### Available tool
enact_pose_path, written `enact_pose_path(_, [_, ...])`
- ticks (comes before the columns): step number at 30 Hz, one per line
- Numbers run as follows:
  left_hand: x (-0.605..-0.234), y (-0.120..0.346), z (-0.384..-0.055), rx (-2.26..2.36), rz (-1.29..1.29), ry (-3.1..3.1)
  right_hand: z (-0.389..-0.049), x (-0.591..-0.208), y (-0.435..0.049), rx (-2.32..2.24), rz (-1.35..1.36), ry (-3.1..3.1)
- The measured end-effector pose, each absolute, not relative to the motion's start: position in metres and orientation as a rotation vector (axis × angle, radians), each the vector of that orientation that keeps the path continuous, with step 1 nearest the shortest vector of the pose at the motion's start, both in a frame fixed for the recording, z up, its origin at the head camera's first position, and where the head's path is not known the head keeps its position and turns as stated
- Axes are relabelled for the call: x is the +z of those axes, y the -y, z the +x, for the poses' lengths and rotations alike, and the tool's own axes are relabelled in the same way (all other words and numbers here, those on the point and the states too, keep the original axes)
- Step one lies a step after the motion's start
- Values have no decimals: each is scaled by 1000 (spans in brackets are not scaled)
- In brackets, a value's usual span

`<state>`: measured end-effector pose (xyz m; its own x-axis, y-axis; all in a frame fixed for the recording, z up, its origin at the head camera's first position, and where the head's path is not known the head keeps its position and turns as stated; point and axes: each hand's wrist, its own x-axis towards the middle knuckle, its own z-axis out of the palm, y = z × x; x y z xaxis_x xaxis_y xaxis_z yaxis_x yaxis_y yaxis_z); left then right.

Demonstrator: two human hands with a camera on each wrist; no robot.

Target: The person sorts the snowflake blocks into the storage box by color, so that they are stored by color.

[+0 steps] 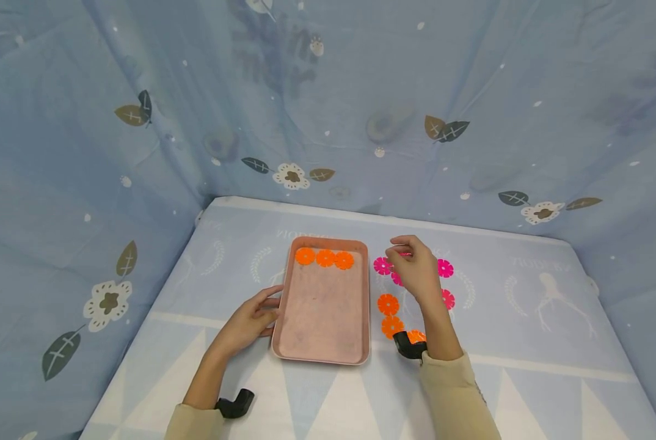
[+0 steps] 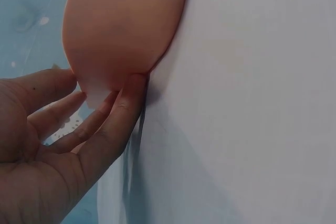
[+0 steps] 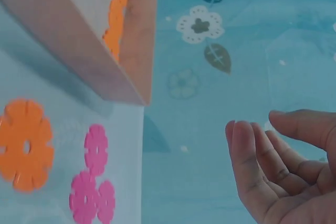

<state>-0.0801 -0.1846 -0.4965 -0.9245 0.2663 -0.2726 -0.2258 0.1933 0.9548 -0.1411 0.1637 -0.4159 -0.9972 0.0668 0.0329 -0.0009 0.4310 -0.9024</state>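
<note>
My left hand (image 1: 245, 325) is at the left side of a pink rectangular tray (image 1: 324, 318), its fingertips touching the wall. In the left wrist view the fingers (image 2: 113, 121) lie extended along that wall. Three orange notched flower-shaped discs (image 1: 325, 258) lie in a row inside the tray's far end. Over the pink notched discs (image 1: 382, 266) to the tray's right, my right hand (image 1: 418, 272) hovers and partly covers them. Its fingers are loosely bent, and the right wrist view shows a gap between thumb and fingers (image 3: 244, 140) with nothing held.
Closer in, several orange discs (image 1: 388, 304) lie right of the tray, one partly behind the right wrist. More pink discs (image 1: 445, 268) sit right of that hand. A patterned cloth covers the table (image 1: 526, 330), and blue floral curtains (image 1: 339, 110) stand behind and beside it.
</note>
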Motion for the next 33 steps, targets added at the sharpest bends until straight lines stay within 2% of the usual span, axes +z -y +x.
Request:
enact_pose_path(24, [-499, 185, -80, 1797, 69, -2087, -88, -448, -242, 1638, 161, 2754])
enact_pose_path(33, [-499, 184, -79, 1792, 59, -2092, -81, -465, -272, 1522, 375, 2941])
